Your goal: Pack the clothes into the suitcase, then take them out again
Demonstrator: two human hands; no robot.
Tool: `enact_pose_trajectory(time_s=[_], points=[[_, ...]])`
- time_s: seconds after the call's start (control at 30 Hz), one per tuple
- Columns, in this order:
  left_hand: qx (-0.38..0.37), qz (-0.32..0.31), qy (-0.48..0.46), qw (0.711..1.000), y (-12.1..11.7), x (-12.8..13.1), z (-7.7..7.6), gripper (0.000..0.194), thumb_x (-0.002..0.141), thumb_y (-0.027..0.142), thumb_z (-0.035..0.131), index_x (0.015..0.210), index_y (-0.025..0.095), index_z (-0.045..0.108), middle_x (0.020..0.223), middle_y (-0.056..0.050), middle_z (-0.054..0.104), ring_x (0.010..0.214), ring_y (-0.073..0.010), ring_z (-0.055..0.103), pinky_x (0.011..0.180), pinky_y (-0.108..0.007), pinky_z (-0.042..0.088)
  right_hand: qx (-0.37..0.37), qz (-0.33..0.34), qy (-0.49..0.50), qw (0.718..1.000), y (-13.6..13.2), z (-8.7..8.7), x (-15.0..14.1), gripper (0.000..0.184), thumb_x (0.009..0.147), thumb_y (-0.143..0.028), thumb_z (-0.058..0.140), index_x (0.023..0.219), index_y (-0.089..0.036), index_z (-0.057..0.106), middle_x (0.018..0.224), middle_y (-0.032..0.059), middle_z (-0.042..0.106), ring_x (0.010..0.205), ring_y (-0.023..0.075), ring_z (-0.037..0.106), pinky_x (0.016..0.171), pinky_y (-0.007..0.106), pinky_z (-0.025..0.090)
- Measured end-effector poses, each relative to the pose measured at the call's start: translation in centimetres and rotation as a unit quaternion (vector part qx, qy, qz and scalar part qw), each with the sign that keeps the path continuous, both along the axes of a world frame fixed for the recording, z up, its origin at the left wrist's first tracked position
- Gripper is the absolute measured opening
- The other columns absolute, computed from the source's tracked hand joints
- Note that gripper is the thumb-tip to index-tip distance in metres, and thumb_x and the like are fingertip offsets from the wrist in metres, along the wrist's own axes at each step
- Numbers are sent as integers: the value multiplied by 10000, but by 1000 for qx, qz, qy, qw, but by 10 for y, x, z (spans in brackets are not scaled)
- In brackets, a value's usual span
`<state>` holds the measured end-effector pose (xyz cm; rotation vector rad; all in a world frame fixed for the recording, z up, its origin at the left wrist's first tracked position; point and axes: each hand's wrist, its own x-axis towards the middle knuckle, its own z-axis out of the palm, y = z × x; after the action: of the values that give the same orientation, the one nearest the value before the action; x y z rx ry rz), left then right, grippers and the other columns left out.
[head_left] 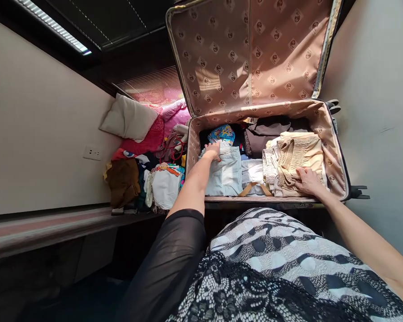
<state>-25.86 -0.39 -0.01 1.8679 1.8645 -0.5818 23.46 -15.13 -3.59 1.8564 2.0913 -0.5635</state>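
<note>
An open suitcase (332,154) with a patterned pink-brown lining holds folded clothes. My left hand (213,151) lies on the upper left part of folded light-blue denim (226,174), fingers loosely spread. Just beyond it is a bright blue patterned cloth (221,133). My right hand (308,181) rests on the front right of a beige folded garment with a ruffled waistband (289,156), fingers apart. Between the two piles lie pale folded clothes (251,170) and a tan strap (255,185). Dark grey clothing (263,134) fills the back of the case.
The raised suitcase lid (251,53) leans back. On the left, piled clothes (166,185), a brown garment (122,181) and a pale pillow (129,117) lie beside pink bedding (173,114). A wall socket (92,153) is at left, a grey wall (383,89) at right.
</note>
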Motion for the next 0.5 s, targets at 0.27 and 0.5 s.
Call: enact_pose_trajectory(time_s=[0.27, 0.5], points=[[101, -136, -9, 985, -65, -20, 24, 367, 820, 271, 869, 1173, 190, 811, 1700, -170, 517, 1598, -462, 349, 1303, -590, 261, 10, -11, 27, 1000, -4, 4, -4, 550, 910, -404, 607, 1402, -157, 597, 1341, 240, 577, 1175, 393, 562, 1018, 490, 466], [55, -255, -71, 963, -104, -33, 48, 290, 771, 154, 754, 1038, 231, 833, 1759, -93, 494, 1711, -452, 171, 1352, -660, 152, 6, -19, 36, 999, -1, -2, -3, 476, 890, -373, 612, 1326, -185, 608, 1300, 209, 572, 1150, 371, 560, 979, 450, 467]])
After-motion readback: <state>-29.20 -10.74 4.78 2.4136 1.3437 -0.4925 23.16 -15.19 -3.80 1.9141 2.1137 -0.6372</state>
